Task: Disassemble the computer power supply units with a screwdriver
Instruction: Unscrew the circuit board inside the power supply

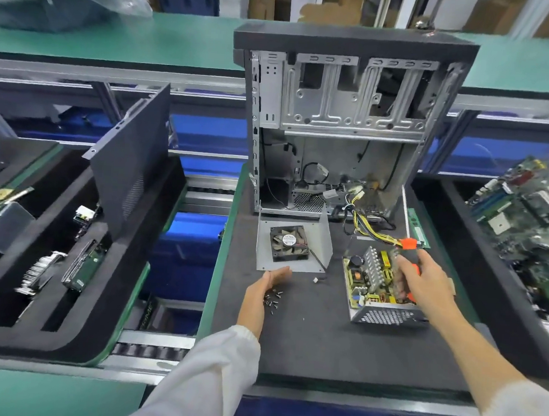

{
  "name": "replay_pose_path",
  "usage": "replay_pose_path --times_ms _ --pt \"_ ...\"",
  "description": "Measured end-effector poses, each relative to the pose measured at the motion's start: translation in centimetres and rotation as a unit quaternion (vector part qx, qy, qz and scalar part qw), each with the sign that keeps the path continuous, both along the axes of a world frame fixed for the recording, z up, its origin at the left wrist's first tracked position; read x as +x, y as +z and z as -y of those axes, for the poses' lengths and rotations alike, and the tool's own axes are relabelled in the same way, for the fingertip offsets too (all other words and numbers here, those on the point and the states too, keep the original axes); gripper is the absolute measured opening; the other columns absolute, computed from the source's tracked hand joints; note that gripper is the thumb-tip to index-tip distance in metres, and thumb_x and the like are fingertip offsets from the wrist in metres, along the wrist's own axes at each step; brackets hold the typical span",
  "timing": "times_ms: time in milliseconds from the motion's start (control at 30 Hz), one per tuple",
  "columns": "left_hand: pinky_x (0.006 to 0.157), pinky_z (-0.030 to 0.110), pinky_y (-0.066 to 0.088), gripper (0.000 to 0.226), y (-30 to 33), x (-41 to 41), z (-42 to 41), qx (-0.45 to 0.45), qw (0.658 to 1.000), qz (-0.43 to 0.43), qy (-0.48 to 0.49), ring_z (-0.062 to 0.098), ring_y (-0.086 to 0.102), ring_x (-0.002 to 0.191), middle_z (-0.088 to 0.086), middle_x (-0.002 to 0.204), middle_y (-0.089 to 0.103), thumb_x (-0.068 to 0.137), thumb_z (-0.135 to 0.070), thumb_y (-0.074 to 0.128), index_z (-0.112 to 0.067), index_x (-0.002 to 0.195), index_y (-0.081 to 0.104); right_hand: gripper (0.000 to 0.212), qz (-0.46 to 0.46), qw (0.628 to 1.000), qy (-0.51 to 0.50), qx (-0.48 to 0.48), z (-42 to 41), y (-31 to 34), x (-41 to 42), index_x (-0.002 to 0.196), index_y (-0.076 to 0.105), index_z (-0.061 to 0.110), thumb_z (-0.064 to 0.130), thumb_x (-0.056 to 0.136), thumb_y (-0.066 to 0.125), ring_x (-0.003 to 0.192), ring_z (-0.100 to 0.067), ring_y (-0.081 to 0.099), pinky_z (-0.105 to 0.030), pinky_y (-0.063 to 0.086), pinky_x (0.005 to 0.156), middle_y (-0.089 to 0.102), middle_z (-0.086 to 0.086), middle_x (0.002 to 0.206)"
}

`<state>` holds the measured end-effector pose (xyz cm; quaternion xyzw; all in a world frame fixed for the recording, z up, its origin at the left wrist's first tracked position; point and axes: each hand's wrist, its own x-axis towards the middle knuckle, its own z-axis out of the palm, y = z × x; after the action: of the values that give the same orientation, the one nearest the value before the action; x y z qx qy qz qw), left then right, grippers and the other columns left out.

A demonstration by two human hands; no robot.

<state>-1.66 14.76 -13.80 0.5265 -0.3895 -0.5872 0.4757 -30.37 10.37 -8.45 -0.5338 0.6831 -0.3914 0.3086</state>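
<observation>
Opened power supply unit (pixel 380 288) near right edge of surface (pixel 307 338), board exposed for unscrewing. Right hand (pixel 423 278) over it, gripping orange screwdriver (pixel 409 248). Left hand (pixel 261 290) open, edge-on, corralling loose screws (pixel 272 297); count unclear. 1 fan (pixel 288 242) on 1 removed cover (pixel 297 238).

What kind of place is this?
Probably an electronics teardown or recycling line: a stripped computer case stands on a padded work tray, an opened power supply lies beside it, and circuit boards pile up at right.
</observation>
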Motion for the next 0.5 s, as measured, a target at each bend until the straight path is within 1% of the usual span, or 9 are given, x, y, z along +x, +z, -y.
replay_pose_path --times_ms 33,67,133,167,200,267,367,433,500 --pt "0.101 0.021 0.038 0.039 0.0 -0.1 -0.1 0.001 1.000 0.007 -0.004 0.001 0.058 0.116 -0.011 0.121 0.068 0.103 -0.029 0.033 -0.029 0.118 0.070 0.021 -0.012 1.000 -0.007 -0.004 -0.1 0.1 0.1 0.084 0.051 0.010 0.027 0.095 0.054 0.038 -0.011 0.053 -0.010 0.041 0.040 0.061 -0.003 0.054" --pt "0.097 0.020 0.039 0.036 0.1 -0.3 -0.2 0.002 1.000 0.015 -0.013 0.000 0.058 0.115 -0.015 0.122 0.067 0.101 -0.031 0.037 -0.034 0.117 0.070 0.021 -0.015 1.000 -0.009 -0.006 -0.2 0.2 0.1 0.086 0.050 0.009 0.028 0.095 0.054 0.039 -0.012 0.054 -0.011 0.041 0.041 0.061 -0.005 0.054" --pt "0.095 0.018 0.039 0.033 0.4 -0.6 0.0 -0.011 0.999 0.036 -0.027 -0.001 0.056 0.117 -0.017 0.123 0.065 0.101 -0.030 0.040 -0.035 0.117 0.069 0.014 0.001 1.000 0.000 0.003 -0.3 0.4 0.0 0.093 0.050 0.012 0.024 0.095 0.056 0.043 -0.020 0.054 -0.023 0.046 0.044 0.060 -0.011 0.055" --pt "0.096 0.017 0.039 0.032 0.6 -0.7 0.1 -0.033 0.997 0.057 -0.027 0.000 0.055 0.118 -0.016 0.123 0.064 0.103 -0.025 0.040 -0.032 0.116 0.069 0.008 0.013 1.000 0.008 0.012 -0.3 0.5 0.0 0.096 0.051 0.016 0.020 0.094 0.057 0.045 -0.024 0.053 -0.031 0.047 0.047 0.060 -0.016 0.058" --pt "0.097 0.014 0.040 0.032 0.8 -0.9 0.3 -0.059 0.994 0.086 -0.023 -0.001 0.054 0.118 -0.016 0.122 0.064 0.103 -0.020 0.040 -0.030 0.116 0.068 0.007 0.023 0.999 0.016 0.019 -0.3 0.7 0.0 0.098 0.052 0.019 0.017 0.093 0.058 0.046 -0.024 0.053 -0.034 0.047 0.047 0.059 -0.017 0.060" --pt "0.096 0.015 0.041 0.027 1.6 -1.2 1.0 -0.109 0.982 0.151 -0.020 -0.006 0.053 0.113 -0.018 0.118 0.063 0.103 -0.016 0.044 -0.027 0.114 0.066 0.010 0.025 1.000 0.011 0.012 0.1 1.5 -0.5 0.099 0.056 0.018 0.015 0.091 0.062 0.049 -0.018 0.051 -0.030 0.044 0.049 0.057 -0.009 0.060" --pt "0.092 0.011 0.040 0.022 3.5 -2.8 2.1 -0.212 0.949 0.229 -0.048 -0.005 0.053 0.109 -0.016 0.113 0.062 0.100 -0.012 0.050 -0.023 0.113 0.064 0.012 0.034 0.999 0.001 -0.009 1.1 3.3 -2.2 0.087 0.059 0.012 0.014 0.085 0.070 0.057 -0.017 0.046 -0.029 0.039 0.057 0.054 -0.003 0.063" --pt "0.087 0.008 0.040 0.019 4.8 -5.0 2.8 -0.253 0.930 0.247 -0.103 -0.001 0.056 0.099 -0.010 0.106 0.060 0.097 -0.009 0.054 -0.021 0.108 0.064 0.012 -0.024 1.000 0.008 0.010 1.5 3.7 -3.6 0.086 0.065 0.015 0.018 0.081 0.075 0.060 -0.015 0.049 -0.026 0.042 0.057 0.057 0.000 0.067" --pt "0.080 0.008 0.042 0.015 5.6 -7.6 3.4 -0.245 0.918 0.264 -0.167 0.002 0.056 0.090 -0.005 0.102 0.059 0.096 -0.011 0.057 -0.019 0.106 0.064 0.015 -0.148 0.986 0.021 0.069 1.3 3.2 -4.7 0.087 0.069 0.020 0.032 0.080 0.076 0.073 -0.016 0.057 -0.030 0.047 0.066 0.062 0.002 0.077"
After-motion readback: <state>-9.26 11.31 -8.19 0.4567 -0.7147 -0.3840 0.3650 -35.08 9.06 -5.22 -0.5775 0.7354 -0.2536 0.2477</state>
